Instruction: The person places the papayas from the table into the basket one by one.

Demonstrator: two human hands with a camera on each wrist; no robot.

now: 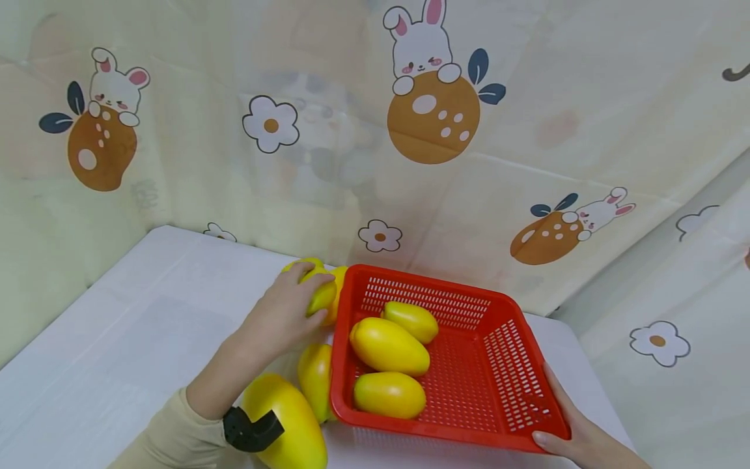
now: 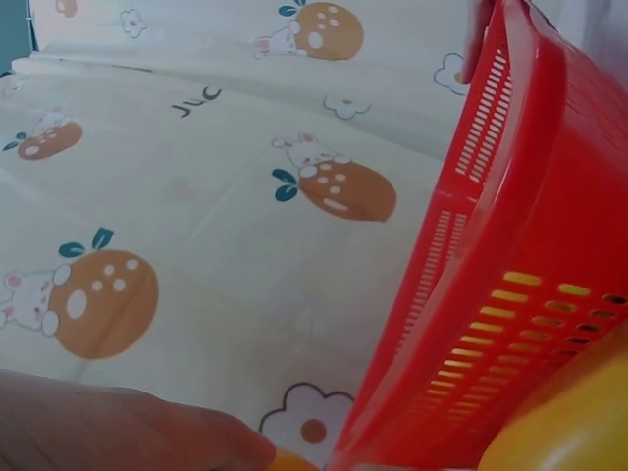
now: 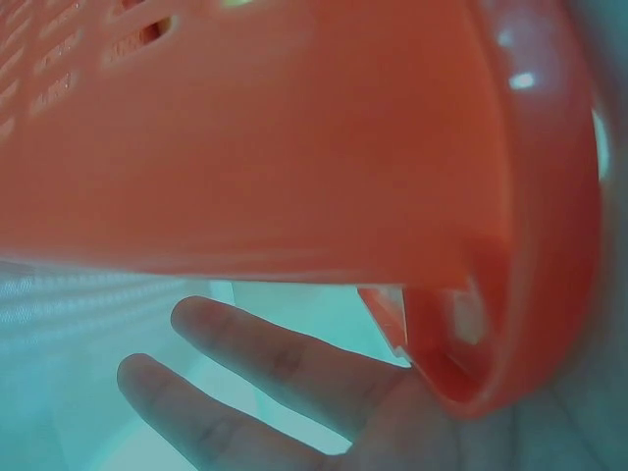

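Observation:
My left hand [image 1: 286, 306] reaches over the back left side of the red basket [image 1: 433, 426], its fingers curled round a yellow mango [image 1: 321, 298]. More yellow mangoes [image 1: 342, 277] lie right beside that one, partly covered by the hand. In the left wrist view the held fruit is mostly hidden below the left hand [image 2: 118, 427]. Three mangoes [image 1: 389, 346] rest along the left side inside the perforated basket. At its near right corner my right hand [image 1: 577, 426] holds the rim with the thumb on top; two fingers [image 3: 285, 358] stretch out underneath in the right wrist view.
A large mango [image 1: 293, 417] lies at the front left under the left wrist, next to a smaller mango [image 1: 316, 378] against the basket's outer wall. Behind the white table [image 1: 117, 339] hangs a curtain [image 1: 328, 195] printed with rabbits and flowers, which also runs along the right.

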